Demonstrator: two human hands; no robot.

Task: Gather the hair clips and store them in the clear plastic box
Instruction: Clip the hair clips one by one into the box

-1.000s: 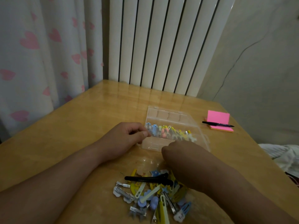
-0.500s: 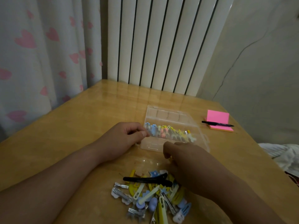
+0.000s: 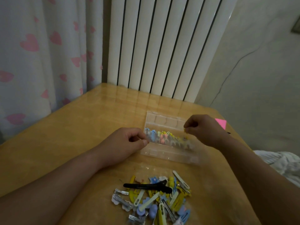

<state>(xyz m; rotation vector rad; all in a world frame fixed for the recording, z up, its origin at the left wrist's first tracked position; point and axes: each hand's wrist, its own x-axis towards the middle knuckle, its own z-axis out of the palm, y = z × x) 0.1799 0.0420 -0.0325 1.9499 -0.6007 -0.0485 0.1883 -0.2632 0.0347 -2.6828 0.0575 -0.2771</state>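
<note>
The clear plastic box [image 3: 170, 157] lies open on the wooden table [image 3: 73, 135], its lid flat behind it and a row of stored clips [image 3: 162, 138] – blue, pink, yellow – across its middle. The left hand [image 3: 128, 142] pinches the box's left end between thumb and forefinger, right beside the first blue clip. The right hand [image 3: 203, 129] hovers over the box's right end, fingers curled and tips pressed on a small yellow clip [image 3: 185, 130], of which only a sliver shows. That hand hides the box's far right corner and much of a pink notepad [image 3: 221, 124] behind it. Nearer the person lies the pile of loose hair clips [image 3: 155, 203], with a long black clip [image 3: 146, 186] across its top – well apart from the box. A white radiator [image 3: 162, 46] and a heart-print curtain [image 3: 40, 54] stand behind the table; crumpled white cloth [image 3: 279, 163] lies to the right.
</note>
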